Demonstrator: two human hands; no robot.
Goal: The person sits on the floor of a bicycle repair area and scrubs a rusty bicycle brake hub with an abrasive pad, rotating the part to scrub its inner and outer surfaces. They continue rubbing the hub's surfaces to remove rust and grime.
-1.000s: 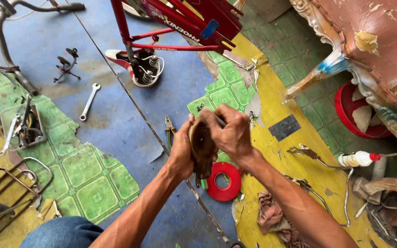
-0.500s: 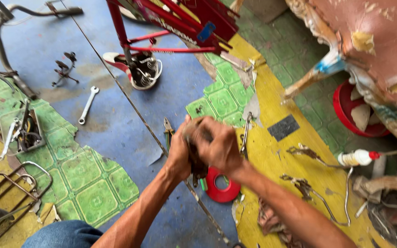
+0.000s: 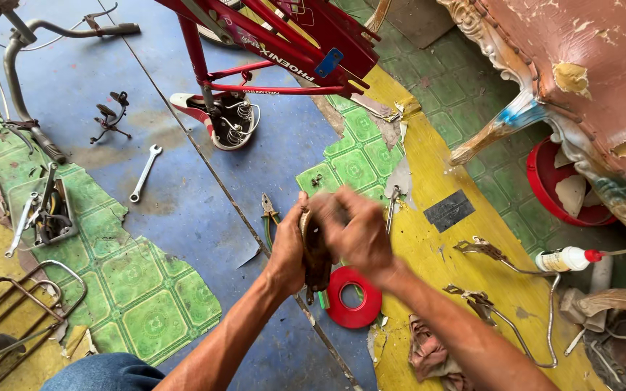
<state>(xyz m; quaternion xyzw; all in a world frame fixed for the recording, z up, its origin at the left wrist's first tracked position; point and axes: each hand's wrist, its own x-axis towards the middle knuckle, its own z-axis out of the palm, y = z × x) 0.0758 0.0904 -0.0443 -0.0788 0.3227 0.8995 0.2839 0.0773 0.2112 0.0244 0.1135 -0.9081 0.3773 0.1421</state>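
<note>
Brown metal part (image 3: 317, 250) (rusty) | left hand (image 3: 289, 250) fingers grasping it | right hand (image 3: 356, 232) — clenched on top

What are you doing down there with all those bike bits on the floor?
A person is working on a dark brown part held up in both hands: the left hand grips its edge and the right hand wraps over it. Right below lies a red ring on the patchy floor. A red bicycle frame stands behind, and a wrench lies to the left.
</note>
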